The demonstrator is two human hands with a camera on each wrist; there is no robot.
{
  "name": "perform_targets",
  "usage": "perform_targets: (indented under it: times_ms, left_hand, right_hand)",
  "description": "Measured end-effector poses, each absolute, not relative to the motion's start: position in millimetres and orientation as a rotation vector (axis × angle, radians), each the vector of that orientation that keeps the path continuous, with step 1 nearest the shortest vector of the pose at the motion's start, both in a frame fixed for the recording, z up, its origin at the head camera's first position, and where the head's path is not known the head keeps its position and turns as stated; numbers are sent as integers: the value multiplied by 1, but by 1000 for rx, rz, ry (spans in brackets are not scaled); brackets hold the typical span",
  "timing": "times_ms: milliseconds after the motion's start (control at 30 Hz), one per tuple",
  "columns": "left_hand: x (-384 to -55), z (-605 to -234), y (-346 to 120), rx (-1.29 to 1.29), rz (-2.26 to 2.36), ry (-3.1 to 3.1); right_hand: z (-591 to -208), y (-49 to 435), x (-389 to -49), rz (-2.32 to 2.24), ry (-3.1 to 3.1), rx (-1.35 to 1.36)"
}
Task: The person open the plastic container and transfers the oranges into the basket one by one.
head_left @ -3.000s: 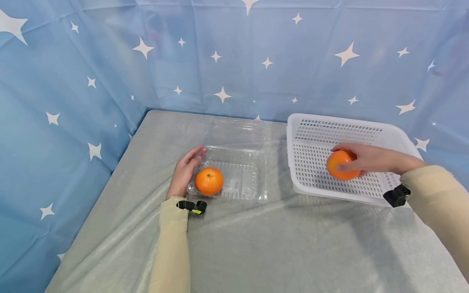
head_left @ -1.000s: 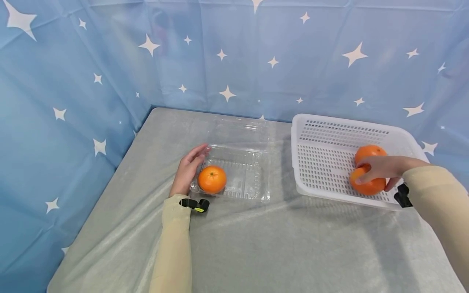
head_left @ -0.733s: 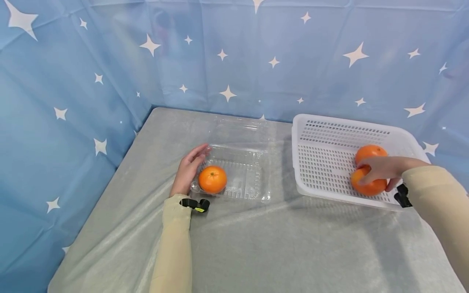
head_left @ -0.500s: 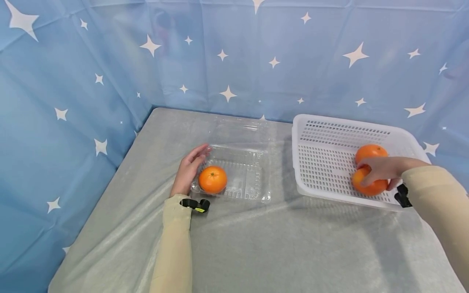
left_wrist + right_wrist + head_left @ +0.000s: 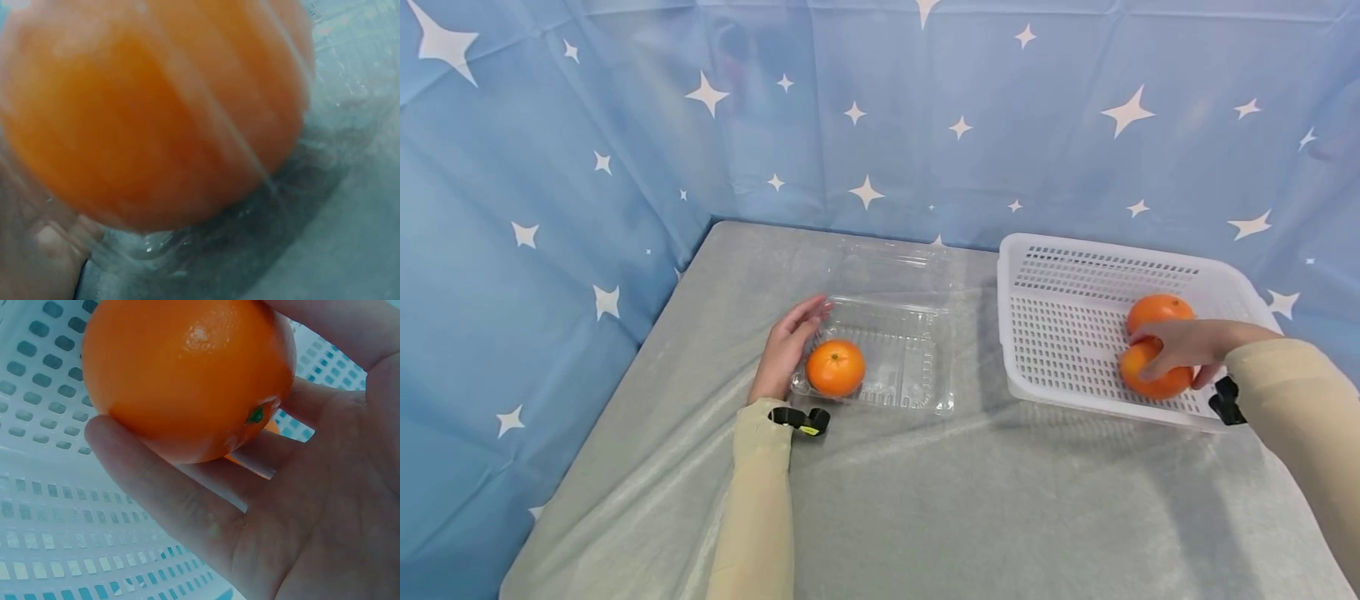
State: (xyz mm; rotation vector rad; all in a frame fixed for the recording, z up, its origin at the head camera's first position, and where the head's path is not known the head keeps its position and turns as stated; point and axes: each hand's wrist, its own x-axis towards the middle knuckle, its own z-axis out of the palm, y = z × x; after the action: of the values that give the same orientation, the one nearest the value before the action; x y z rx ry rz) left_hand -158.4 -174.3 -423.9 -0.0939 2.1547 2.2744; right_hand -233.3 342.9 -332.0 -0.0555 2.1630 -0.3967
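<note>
My right hand [image 5: 1187,343] is inside the white basket [image 5: 1067,406], its thumb and fingers round an orange [image 5: 1138,367]. The right wrist view shows this orange [image 5: 187,375] close up, with its green stem end turned toward the palm. Just behind it in the basket, a second orange [image 5: 1161,308] is partly covered by the hand. My left hand [image 5: 781,350] lies along the left side of a clear plastic clamshell box [image 5: 891,367], fingers relaxed at its edge. A third orange [image 5: 835,367] sits in the box's near left corner, and it fills much of the left wrist view, blurred.
The clamshell's lid [image 5: 887,271] lies folded back behind its base. A grey cloth [image 5: 940,508] covers the table. Blue star-patterned curtains [image 5: 895,108] hang along the back and left edges. The basket stands close to the back curtain, right of the clamshell.
Compared with 3 seconds ago, my right hand has shifted rightward and slightly nearer inside the basket, and two oranges now show there. In the last second both hands have hardly moved.
</note>
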Motion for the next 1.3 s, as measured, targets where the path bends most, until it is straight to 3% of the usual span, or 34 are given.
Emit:
perform_targets:
  times_ms: [367, 1300]
  left_hand:
    - [-169, -450, -179, -81, 2290, 2190]
    - [-169, -448, -178, -69, 2314, 2169]
  right_hand:
    - [-324, 340, -233, -330, 2182, -92]
    - [-309, 339, -233, -201, 2610, -368]
